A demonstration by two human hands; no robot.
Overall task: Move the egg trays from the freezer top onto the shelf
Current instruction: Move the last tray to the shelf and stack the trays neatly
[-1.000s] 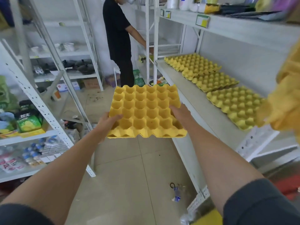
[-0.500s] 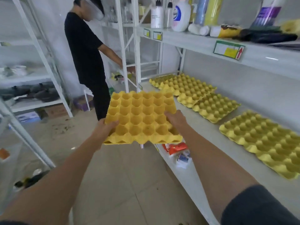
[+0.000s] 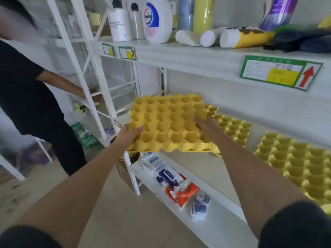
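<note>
I hold a yellow egg tray [image 3: 168, 122] flat in front of me with both hands. My left hand [image 3: 127, 136] grips its near left edge and my right hand [image 3: 206, 125] grips its near right edge, thumbs on top. The tray hovers over the left end of the white middle shelf [image 3: 202, 167]. Two more yellow egg trays lie on that shelf: one [image 3: 232, 129] just behind and right of the held tray, partly hidden by it, and a larger-looking one [image 3: 297, 163] at the far right.
A person in black [image 3: 28, 104] stands at the left, reaching into a white rack [image 3: 100, 83]. Detergent bottles and rolls [image 3: 157, 20] fill the upper shelf. Packets [image 3: 179, 187] lie on the low shelf below. Open tiled floor lies at lower left.
I have stepped closer to the shelf and carried the tray to the right, so it now hangs over the shelf's left end. Both hands keep the same grip.
</note>
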